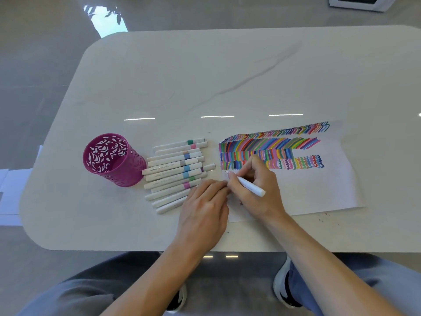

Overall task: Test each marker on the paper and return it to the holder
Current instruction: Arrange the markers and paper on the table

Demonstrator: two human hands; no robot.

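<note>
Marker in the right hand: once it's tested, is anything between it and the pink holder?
Yes. The row of loose markers lies on the table between the marker in the right hand and the pink holder, and the left hand rests alongside.

Position: head-worn, above the near edge of the table (227, 65)
Facing: forward and steeply down (wide-angle, edges bowed)
Nearness: close over both hands, knees below
Shared: single view only
</note>
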